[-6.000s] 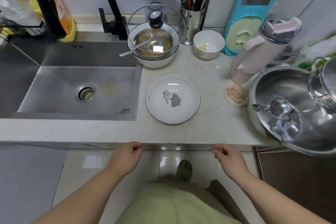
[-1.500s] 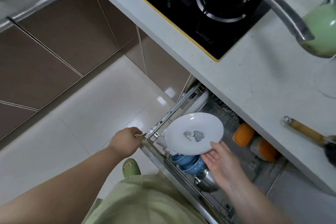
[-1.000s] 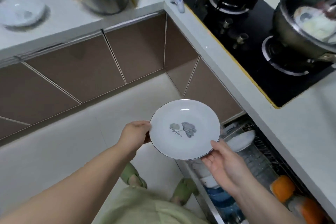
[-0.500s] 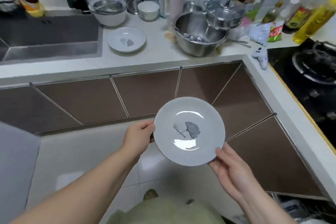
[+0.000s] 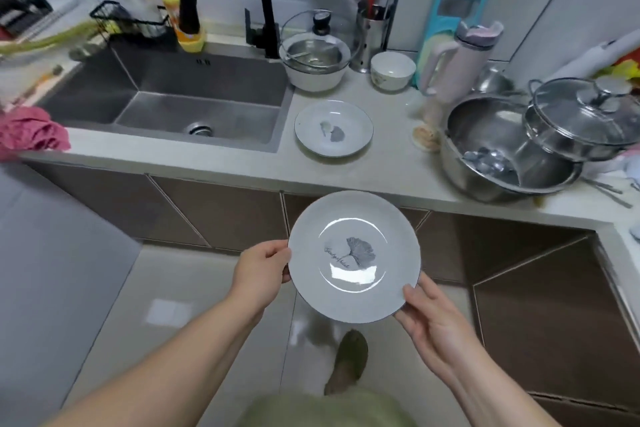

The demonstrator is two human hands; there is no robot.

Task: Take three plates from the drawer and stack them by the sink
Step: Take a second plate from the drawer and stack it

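Since half a second ago the counter (image 5: 214, 163) has come much closer, and the carried plate (image 5: 354, 256) now hangs just in front of its edge, over the floor. Left hand (image 5: 260, 274) curls around the plate's left rim; right hand (image 5: 429, 314) cups the lower right rim with fingers underneath. White, round and dark-edged, the plate faces up, tilted slightly toward the camera, its grey leaf print's stem running down-left. A matching plate (image 5: 334, 127) lies flat on the counter just right of the sink (image 5: 194, 104).
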